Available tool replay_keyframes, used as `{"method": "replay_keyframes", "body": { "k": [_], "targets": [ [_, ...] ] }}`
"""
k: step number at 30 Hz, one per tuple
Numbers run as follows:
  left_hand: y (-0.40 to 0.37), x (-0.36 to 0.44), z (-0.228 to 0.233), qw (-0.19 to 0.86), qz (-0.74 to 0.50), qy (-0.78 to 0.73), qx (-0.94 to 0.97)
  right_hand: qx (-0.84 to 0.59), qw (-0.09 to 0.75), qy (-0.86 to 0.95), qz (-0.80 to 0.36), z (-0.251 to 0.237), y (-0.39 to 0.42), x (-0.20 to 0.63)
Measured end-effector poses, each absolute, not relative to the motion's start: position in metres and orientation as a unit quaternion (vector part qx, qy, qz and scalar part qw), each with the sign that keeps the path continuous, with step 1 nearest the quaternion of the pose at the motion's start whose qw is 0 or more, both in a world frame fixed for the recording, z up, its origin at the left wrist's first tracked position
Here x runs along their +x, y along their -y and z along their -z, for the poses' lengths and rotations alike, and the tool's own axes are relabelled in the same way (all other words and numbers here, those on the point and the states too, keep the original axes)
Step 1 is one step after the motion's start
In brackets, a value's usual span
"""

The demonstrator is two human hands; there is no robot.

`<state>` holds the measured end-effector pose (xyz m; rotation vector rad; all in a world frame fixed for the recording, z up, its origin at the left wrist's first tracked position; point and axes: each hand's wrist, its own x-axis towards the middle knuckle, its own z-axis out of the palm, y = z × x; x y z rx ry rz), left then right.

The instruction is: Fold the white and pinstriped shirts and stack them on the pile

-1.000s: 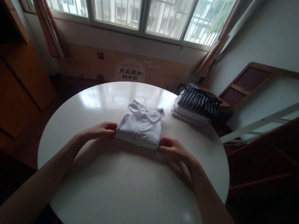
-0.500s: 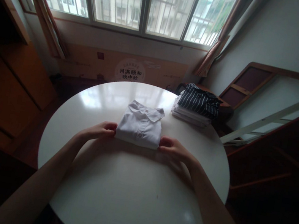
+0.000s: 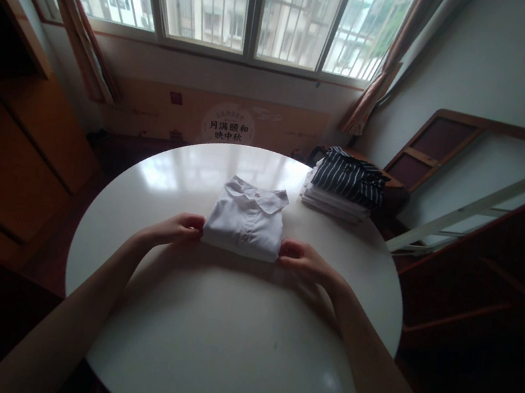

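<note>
Head view first: where does the folded white shirt (image 3: 245,224) lie?

– On the white table (image 3: 227,339), about midway between its left and right edges, and closer to the far edge than to the near one. The collar points to the far edge, and the button front faces up.

– And the hands?

– One at each side. The left hand (image 3: 180,227) touches the shirt's near left corner; the right hand (image 3: 305,258) touches the near right corner.

– How firm is the grip?

– Both are partly closed, fingers curled in toward the thumb. Whether any fabric is pinched between them I cannot tell.

– What else is on the table?

– By its far right edge, a black striped shirt (image 3: 347,176) sits folded on a stack of white garments (image 3: 334,206). Beyond the far edge, a printed panel (image 3: 166,108) runs along the wall below the window (image 3: 295,12).
</note>
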<state>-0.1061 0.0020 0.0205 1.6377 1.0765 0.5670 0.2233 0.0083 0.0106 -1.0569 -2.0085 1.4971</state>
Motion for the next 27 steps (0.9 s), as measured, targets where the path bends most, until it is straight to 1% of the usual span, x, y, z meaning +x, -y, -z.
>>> {"method": "replay_keyframes", "body": {
  "k": [15,21,27],
  "targets": [
    [-0.0022,-0.1081,-0.0205,0.531,-0.225,-0.437,0.691,-0.387,0.215,0.725,-0.527,-0.0107,-0.0074,0.2223],
    [-0.0019,-0.1062,-0.0202,0.525,-0.232,-0.447,0.686,-0.387,0.220,0.704,-0.553,-0.0116,-0.0057,0.2212],
    [-0.0039,-0.1067,-0.0162,0.533,-0.230,-0.449,0.679,-0.394,0.217,0.721,-0.527,-0.0082,-0.0079,0.2231]
  ]
}}
